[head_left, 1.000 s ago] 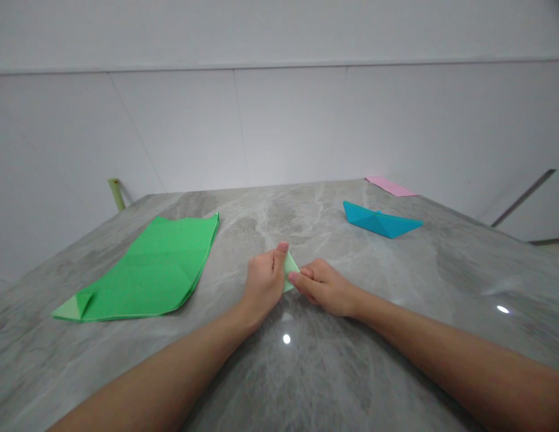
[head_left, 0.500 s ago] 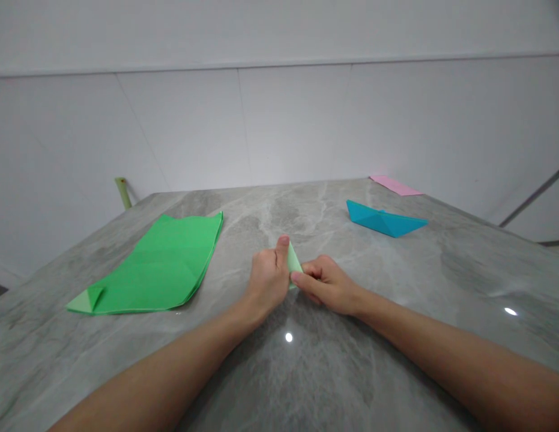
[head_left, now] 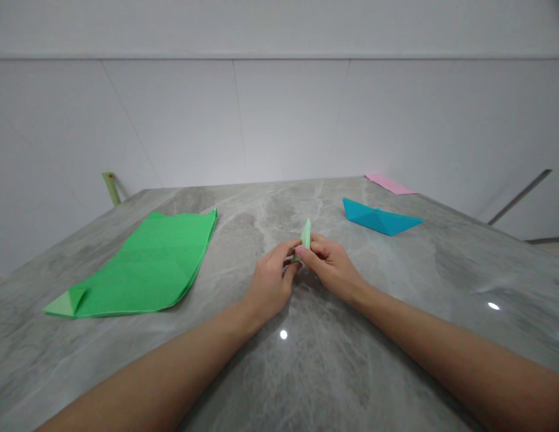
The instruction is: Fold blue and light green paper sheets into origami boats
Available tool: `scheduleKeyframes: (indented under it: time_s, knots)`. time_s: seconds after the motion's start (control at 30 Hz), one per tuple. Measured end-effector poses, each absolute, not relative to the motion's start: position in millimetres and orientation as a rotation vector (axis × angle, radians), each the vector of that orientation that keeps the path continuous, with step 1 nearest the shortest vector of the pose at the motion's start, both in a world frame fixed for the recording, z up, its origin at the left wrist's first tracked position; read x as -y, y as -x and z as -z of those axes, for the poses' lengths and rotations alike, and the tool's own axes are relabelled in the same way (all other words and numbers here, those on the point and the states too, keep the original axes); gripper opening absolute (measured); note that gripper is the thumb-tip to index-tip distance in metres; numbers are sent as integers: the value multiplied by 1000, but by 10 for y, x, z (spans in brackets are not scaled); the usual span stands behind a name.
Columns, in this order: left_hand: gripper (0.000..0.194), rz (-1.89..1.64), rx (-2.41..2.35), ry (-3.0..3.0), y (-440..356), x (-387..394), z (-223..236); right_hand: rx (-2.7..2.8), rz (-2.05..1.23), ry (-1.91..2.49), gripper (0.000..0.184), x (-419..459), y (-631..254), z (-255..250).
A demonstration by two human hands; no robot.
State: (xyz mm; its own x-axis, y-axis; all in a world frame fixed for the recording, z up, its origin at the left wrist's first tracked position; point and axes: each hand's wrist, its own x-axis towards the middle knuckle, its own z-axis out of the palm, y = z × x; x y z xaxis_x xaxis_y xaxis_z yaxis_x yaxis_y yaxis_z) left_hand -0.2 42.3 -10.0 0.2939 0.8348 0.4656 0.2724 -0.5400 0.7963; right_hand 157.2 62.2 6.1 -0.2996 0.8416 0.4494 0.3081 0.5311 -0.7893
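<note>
A small folded piece of pale green paper [head_left: 305, 234] is held upright, point up, between both hands just above the table's middle. My right hand [head_left: 326, 261] pinches it from the right, thumb across its near face. From the left, my left hand [head_left: 275, 270] closes on its lower part with thumb and fingertips. The paper's lower end is mostly hidden by the fingers.
A stack of green paper sheets [head_left: 144, 258] with one corner turned up lies left on the grey marbled table [head_left: 270, 204]. A blue paper boat [head_left: 380, 219] stands at right. Behind it lies a pink sheet [head_left: 389, 183], near the white wall [head_left: 288, 120].
The pale green paper has turned and risen, now showing as a narrow upright point. My left hand has changed from a raised thumb grip to a fingertip hold. The view has shifted slightly.
</note>
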Motion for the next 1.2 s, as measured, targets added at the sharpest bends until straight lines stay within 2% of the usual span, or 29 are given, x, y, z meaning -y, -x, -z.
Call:
scheduleKeyframes:
  time_s: [0.13,0.33,0.47,0.53,0.73,0.87,0.97,1.2]
  knots:
    - [34,-1258,-907,-1851,11,-452,126,1860,-712,921,42,-612,-1584,-88]
    - [26,-1326,-927,-1526,17,-489,104,1876,-687,879,30,-614,-1621,-92]
    - [20,-1383,-945,-1260,28,-540,79,1730,-682,984,12,-663,-1654,-58]
    - [19,-1395,-933,-1217,33,-561,73,1663,-672,1003,13,-693,-1675,-40]
    - [20,-1449,-1117,-1525,77,-582,119,1698,-474,972,19,-712,-1695,-29]
    - [24,-1493,-1257,-1719,104,-569,120,1684,-369,945,10,-698,-1679,-59]
    - [19,-1501,-1260,-1741,99,-548,91,1660,-352,979,5,-701,-1673,-63]
    - [17,-1534,-1207,-1731,93,-525,68,1678,-397,1038,9,-694,-1681,-43]
